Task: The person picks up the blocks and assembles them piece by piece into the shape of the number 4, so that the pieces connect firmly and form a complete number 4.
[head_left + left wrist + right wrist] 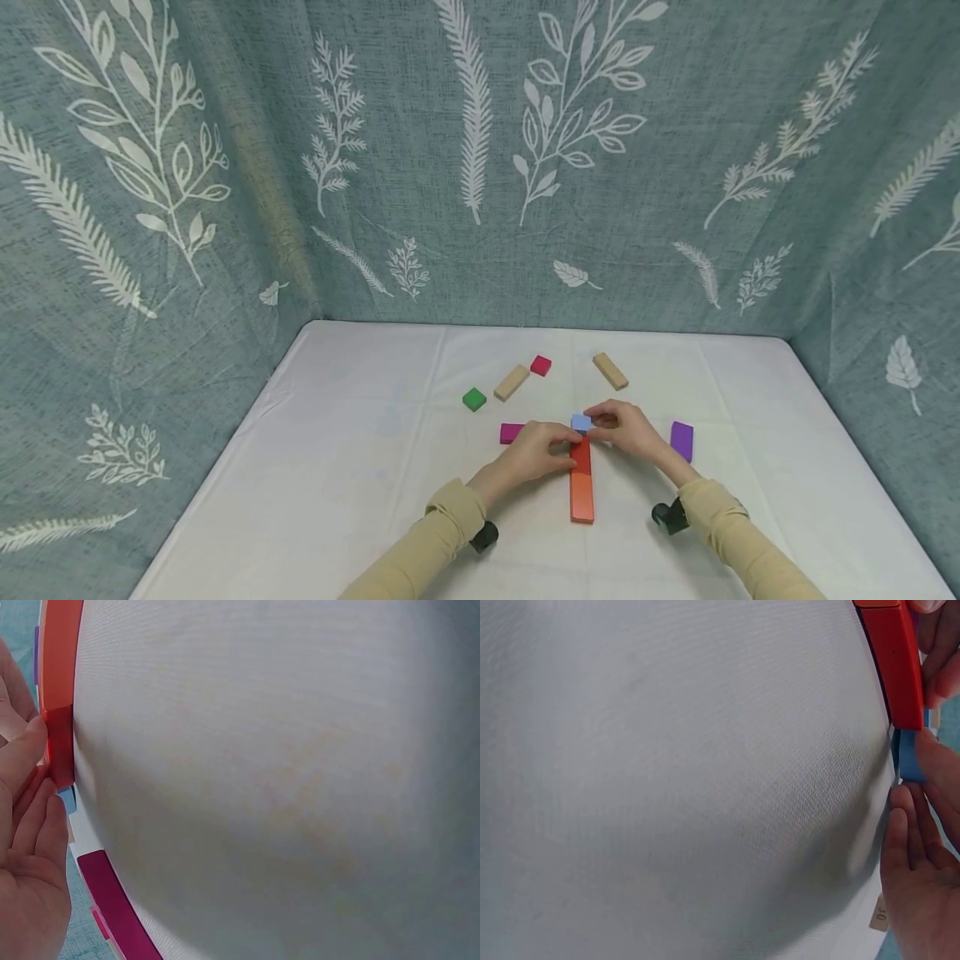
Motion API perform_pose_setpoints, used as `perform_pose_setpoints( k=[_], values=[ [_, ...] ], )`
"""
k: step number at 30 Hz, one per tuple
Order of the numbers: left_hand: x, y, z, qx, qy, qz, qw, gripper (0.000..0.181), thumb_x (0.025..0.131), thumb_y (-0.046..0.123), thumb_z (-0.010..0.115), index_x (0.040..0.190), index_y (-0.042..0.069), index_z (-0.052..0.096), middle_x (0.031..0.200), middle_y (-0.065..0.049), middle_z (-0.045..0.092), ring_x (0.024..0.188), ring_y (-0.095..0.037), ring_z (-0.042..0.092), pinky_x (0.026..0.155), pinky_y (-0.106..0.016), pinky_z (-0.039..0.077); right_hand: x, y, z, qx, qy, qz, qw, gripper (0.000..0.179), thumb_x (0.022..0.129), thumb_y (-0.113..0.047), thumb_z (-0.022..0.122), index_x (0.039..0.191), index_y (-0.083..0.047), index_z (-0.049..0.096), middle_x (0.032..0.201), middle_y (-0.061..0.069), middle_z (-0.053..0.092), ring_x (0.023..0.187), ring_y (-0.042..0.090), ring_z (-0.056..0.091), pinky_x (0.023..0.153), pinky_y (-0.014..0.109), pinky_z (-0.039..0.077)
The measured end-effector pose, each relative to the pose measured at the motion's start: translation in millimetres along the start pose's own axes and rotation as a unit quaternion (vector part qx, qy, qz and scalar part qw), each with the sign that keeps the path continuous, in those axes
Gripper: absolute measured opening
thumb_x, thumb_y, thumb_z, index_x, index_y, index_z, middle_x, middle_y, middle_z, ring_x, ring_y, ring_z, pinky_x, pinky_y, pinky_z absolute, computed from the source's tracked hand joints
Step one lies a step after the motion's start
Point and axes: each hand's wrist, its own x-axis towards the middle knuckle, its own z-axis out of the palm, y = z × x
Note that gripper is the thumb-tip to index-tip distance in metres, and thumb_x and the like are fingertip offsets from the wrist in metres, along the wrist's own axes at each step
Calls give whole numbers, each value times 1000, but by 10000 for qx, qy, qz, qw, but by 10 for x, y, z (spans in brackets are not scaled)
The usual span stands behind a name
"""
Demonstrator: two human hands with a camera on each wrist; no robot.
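Note:
An orange block [582, 502] and a red block [581, 455] lie end to end in a line on the white table. At the red block's far end sits a small light-blue block [581, 423], touching or nearly touching it. My left hand [534, 454] pinches the red block, thumb near its joint with the orange one and fingers toward the blue end. With thumb and fingers, my right hand [626, 429] holds the blue block; in the right wrist view the thumb lies on the blue block [910, 759]. Its far faces are hidden.
Left of the line lies a magenta block [512, 433], partly behind my left hand. A purple block [682, 441] is beyond my right wrist. Farther back are a green block [474, 399], a crimson block [541, 365] and two wooden blocks [512, 382]. A patterned curtain [480, 167] surrounds the table.

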Motion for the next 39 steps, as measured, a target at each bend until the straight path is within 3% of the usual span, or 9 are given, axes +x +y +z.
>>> perform_pose_setpoints(
  k=[19,39],
  values=[
    [3,-7,11,-11,-47,-108,9999,35,82,16,74,115,9,68,115,0,70,110,-10,62,94,-18,48,21,24,-39,-99,-308,-117,9994,32,84,-7,69,114,3,65,108,16,67,96,25,64,86,39,55],
    [-23,8,-5,42,-18,-30,10000,33,82,16,74,113,8,69,113,-1,70,108,-12,63,93,-18,49,-6,7,-23,-21,-350,-296,9989,27,85,-5,67,111,4,65,105,17,67,94,25,65,84,38,56]
  ],
)
